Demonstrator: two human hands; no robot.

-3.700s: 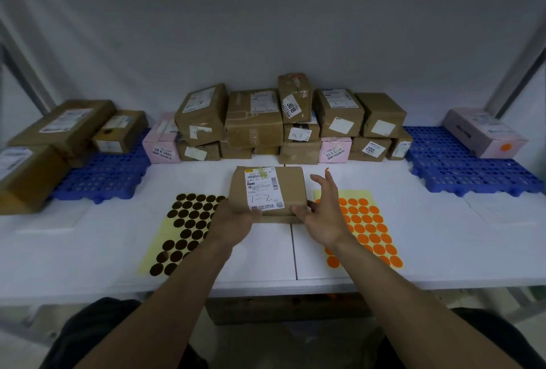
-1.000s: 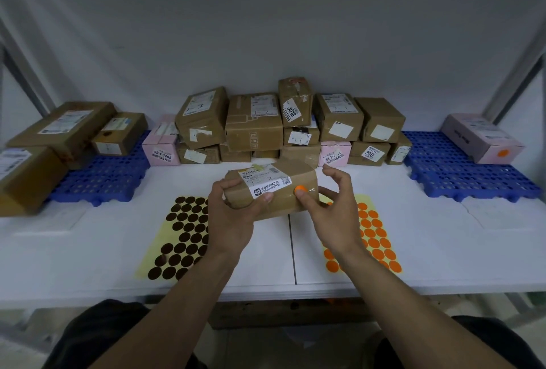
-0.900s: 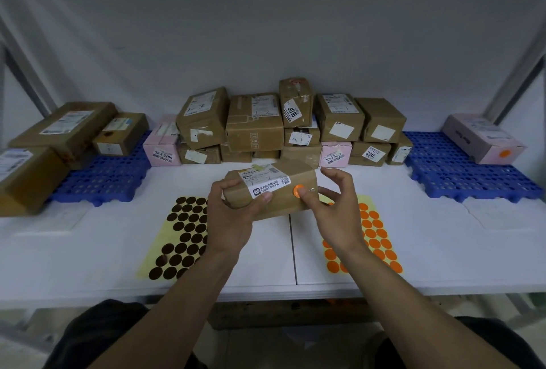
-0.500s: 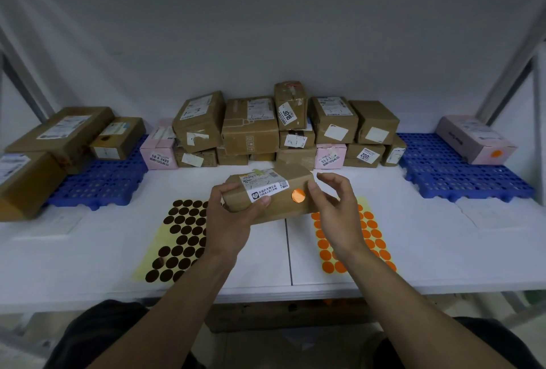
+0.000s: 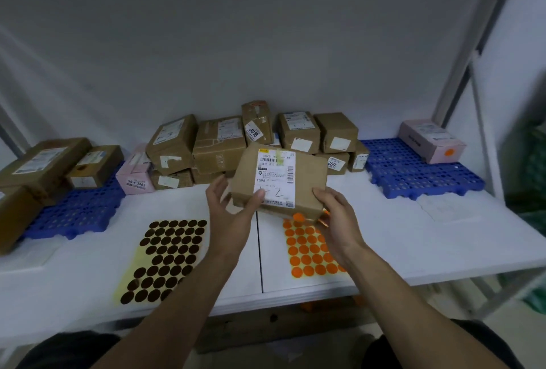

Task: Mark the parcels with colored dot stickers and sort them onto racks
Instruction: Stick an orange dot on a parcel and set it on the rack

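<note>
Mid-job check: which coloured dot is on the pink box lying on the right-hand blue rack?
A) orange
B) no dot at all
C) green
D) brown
A: the pink box on the right blue rack shows an orange dot on its near end face, the same colour as the orange sticker sheet on the table.

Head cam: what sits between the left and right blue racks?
A pile of parcels, mostly brown cardboard, stands on the table between the left blue rack and the right blue rack, as the head view shows.
</note>
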